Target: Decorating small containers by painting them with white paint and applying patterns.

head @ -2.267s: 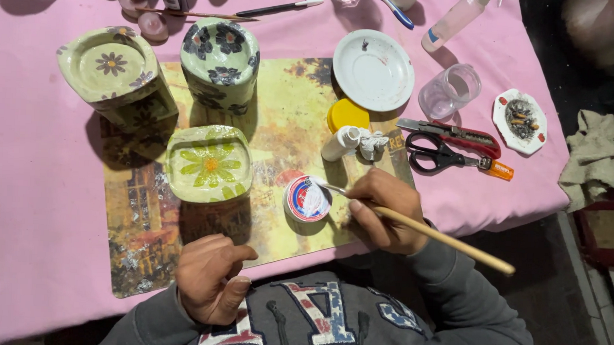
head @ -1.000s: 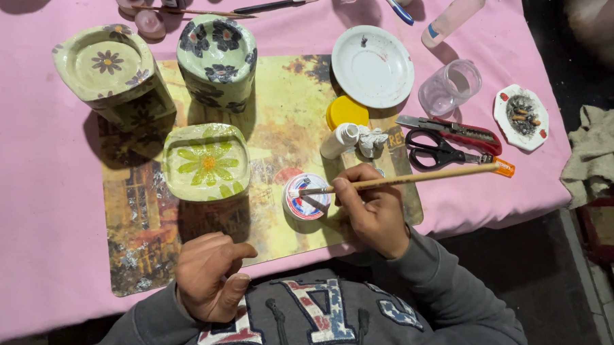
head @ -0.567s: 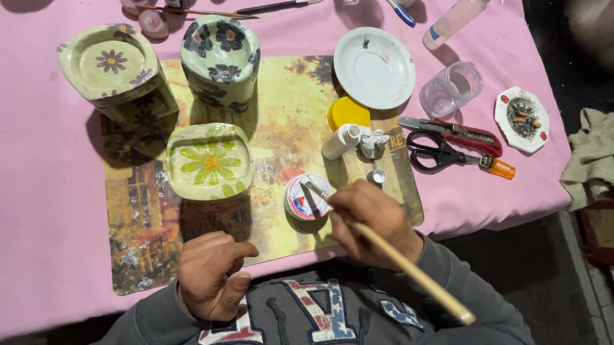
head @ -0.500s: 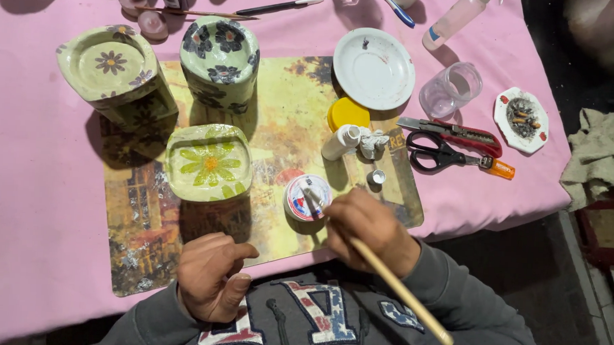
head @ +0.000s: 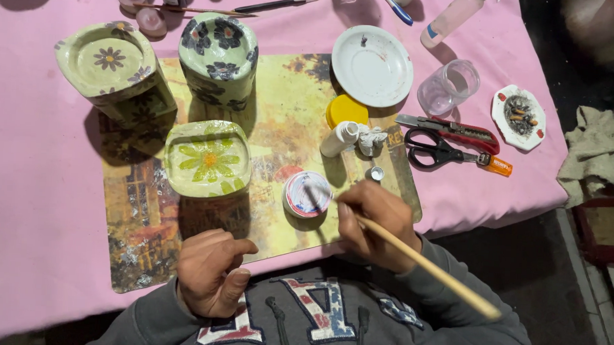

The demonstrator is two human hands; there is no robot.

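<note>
Scissors [head: 438,150], white plate [head: 372,66], plastic cup [head: 448,87]

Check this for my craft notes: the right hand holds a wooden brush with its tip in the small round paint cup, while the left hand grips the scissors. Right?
Not quite. In the head view the left hand is a loose fist resting at the mat's near edge, holding nothing; the scissors lie untouched on the right. The right hand does hold the brush, tip in the paint cup.
</note>
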